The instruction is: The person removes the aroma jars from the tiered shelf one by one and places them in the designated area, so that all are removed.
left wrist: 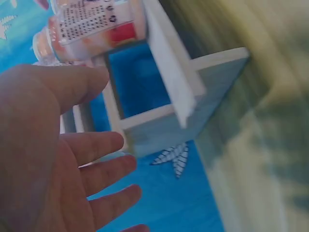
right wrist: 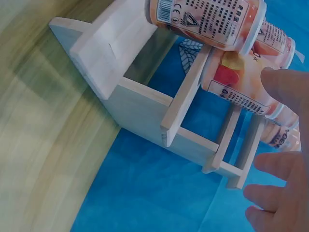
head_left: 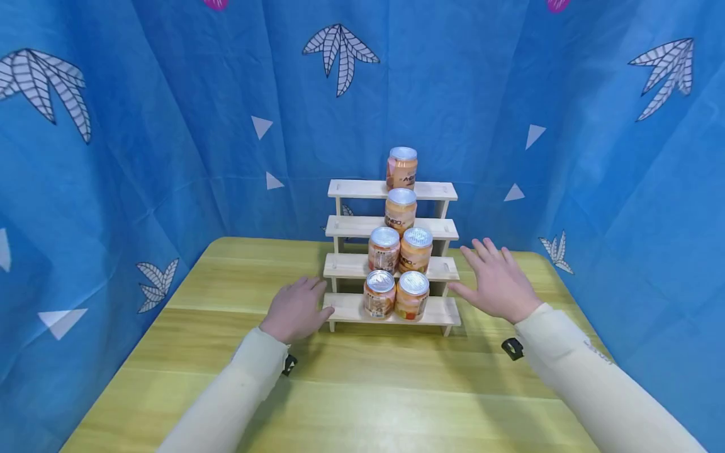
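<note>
A pale wooden stepped rack [head_left: 347,304] with tiered shelves stands on the table, bearing several orange cans with silver lids. Two cans, a left one [head_left: 379,296] and a right one [head_left: 411,299], sit side by side on the lowest shelf. Another pair stands on the shelf above, and single cans occupy the upper two, the highest can [head_left: 401,171] on top. My left hand [head_left: 297,308] hovers beside the rack's lower left end, fingers loosely extended, holding nothing. On the other side, my right hand [head_left: 498,283] is spread with straight fingers, also holding nothing, just off the right ends of the shelves.
The rack stands toward the far edge of a light wooden table [head_left: 385,390]. Blue cloth [head_left: 470,94] printed with leaves and triangles hangs behind and along both sides. A black strap end [head_left: 512,348] shows at the right wrist.
</note>
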`<state>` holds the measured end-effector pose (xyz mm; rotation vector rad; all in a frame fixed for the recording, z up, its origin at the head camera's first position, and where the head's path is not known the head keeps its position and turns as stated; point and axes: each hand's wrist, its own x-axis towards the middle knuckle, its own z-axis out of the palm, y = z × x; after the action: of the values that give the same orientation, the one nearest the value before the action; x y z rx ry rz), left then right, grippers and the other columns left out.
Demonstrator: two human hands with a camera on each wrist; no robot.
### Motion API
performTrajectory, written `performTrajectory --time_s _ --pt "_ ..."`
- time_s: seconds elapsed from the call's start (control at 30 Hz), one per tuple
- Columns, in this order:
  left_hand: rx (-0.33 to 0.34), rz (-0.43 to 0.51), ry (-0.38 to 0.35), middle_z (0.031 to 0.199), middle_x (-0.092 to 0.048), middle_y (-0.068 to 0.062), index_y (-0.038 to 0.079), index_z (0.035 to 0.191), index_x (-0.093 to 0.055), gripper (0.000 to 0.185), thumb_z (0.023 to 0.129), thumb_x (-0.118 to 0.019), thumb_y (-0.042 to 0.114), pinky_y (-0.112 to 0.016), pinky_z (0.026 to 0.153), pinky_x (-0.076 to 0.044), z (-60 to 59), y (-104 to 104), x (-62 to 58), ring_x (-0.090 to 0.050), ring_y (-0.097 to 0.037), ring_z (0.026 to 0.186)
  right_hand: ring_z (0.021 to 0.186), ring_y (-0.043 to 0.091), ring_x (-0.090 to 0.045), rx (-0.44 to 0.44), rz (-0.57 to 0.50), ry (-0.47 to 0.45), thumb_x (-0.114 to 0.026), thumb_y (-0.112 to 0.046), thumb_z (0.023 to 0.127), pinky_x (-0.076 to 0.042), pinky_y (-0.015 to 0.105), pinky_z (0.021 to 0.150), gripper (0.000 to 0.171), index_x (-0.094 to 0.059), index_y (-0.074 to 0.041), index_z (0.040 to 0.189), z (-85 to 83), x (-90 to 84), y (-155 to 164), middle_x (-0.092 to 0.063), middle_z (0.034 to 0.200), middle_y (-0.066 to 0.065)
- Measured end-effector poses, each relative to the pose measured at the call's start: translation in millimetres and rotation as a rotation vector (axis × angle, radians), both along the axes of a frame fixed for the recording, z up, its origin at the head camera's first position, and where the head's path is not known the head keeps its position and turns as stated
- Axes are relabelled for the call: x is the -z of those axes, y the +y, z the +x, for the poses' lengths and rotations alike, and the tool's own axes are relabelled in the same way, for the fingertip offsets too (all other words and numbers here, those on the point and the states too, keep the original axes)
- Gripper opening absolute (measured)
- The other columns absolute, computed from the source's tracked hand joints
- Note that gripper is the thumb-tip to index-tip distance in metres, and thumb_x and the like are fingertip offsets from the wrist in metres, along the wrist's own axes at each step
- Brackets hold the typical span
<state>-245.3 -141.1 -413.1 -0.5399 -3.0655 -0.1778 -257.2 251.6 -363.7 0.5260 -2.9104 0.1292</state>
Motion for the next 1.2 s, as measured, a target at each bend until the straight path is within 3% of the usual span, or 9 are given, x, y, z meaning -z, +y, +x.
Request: performTrajectory --time_s 0.23,0.63,1.0,1.2 --pt "-0.028 0.074 -0.04 0.154 -0.044 -0.019 -0.003 0.151 -0.042 0.073 0.101 -0.055 0.049 -0.051 0.114 -0.038 0.6 -11.8 20.3 -0.041 -0.038 0.142 0.143 0.05 -0.031 0.005 -0.083 0.01 -0.057 -0.057 0.097 -0.028 0.068 0.113 0.081 -0.043 0.003 0.15 -17.2 -14.8 -3.7 -0.037 0.154 0.029" --pt "-0.1 0.233 -0.081 0.155 -0.043 -0.018 -0.001 0.154 -0.038 0.078 0.1 -0.054 0.054 -0.05 0.116 -0.036 2.4 -16.4 56.4 -0.042 -0.036 0.141 0.138 0.047 -0.04 -0.007 -0.146 -0.027 -0.057 -0.055 0.098 -0.035 0.065 0.11 0.079 -0.041 0.0 0.152 -50.1 -33.8 -22.7 -0.044 0.151 0.026" --pt "-0.102 0.238 -0.073 0.153 -0.046 -0.016 0.001 0.152 -0.041 0.076 0.099 -0.057 0.053 -0.051 0.114 -0.038 1.9 -12.3 71.3 -0.045 -0.035 0.139 0.139 0.048 -0.038 0.015 -0.216 -0.105 -0.051 -0.067 0.096 -0.036 0.067 0.108 0.089 -0.034 -0.003 0.155 -85.3 -66.4 -45.3 -0.04 0.154 0.026" --pt "-0.079 0.297 -0.032 0.154 -0.046 -0.015 0.002 0.154 -0.039 0.078 0.099 -0.059 0.053 -0.049 0.111 -0.043 1.8 -6.7 70.0 -0.048 -0.034 0.138 0.142 0.047 -0.034 0.025 -0.225 -0.101 -0.051 -0.063 0.097 -0.032 0.067 0.112 0.087 -0.03 -0.004 0.158 -107.8 -90.5 -62.7 -0.036 0.158 0.025"
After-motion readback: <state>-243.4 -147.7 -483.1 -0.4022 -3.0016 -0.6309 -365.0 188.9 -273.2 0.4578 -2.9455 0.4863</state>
